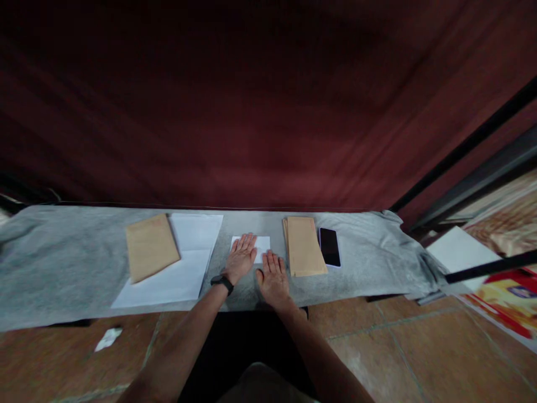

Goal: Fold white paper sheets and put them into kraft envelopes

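A small white piece of paper (262,245), perhaps folded, lies in front of me on the grey cloth. My left hand (242,257) rests flat across its left part, fingers stretched out, a black band around the wrist. Beside the paper's lower right corner, my right hand (274,278) lies palm down with its fingers extended; whether its fingertips touch the paper I cannot tell. Just right of that hand are brown envelopes (306,246), stacked with edges offset. To the left, large white sheets (191,271) lie partly under another brown envelope (151,246).
A dark-screened phone (329,247) lies against the right-hand envelopes. Grey cloth (369,252) covers the narrow table, with a dark red curtain (251,112) behind it. Black bars (474,140) stand at the right. A crumpled white scrap (108,339) is on the tiled floor.
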Available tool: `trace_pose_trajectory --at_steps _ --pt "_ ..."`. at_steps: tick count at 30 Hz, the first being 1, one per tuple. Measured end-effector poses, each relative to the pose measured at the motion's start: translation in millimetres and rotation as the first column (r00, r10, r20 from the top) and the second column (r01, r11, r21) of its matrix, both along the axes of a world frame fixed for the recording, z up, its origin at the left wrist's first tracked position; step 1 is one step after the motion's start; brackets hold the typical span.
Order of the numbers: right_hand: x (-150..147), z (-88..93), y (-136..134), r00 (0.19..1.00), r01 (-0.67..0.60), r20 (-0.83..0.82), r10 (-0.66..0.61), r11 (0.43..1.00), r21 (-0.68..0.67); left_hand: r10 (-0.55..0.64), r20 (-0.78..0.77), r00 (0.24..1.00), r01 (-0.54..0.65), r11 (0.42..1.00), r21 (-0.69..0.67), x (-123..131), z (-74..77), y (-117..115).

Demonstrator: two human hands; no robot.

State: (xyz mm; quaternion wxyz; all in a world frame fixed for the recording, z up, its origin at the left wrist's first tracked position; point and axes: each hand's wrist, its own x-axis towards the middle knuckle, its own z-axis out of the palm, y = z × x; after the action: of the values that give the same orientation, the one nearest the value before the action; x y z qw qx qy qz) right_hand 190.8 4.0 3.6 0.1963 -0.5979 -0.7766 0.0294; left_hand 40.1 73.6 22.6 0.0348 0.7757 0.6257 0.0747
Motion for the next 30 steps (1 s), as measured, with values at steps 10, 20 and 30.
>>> trace_pose_trajectory --at_steps 10,20,30 --pt "-10.2 17.6 17.8 0.999 0.038 -0.020 -0.040 0.996 -0.078 0.121 -0.054 0.991 -0.116 0.989 0.091 -35.6 -13.2 -19.0" --pt "-26.6 8.3 51.9 0.995 -0.101 -0.023 0.099 0.990 -0.100 0.096 -0.024 0.995 -0.094 0.992 0.080 -37.4 -15.1 -18.3" --pt "5.2 38.2 99.3 0.991 -0.094 0.066 0.120 0.947 -0.307 0.119 0.010 0.993 -0.120 0.988 0.097 -32.6 -9.5 -23.4"
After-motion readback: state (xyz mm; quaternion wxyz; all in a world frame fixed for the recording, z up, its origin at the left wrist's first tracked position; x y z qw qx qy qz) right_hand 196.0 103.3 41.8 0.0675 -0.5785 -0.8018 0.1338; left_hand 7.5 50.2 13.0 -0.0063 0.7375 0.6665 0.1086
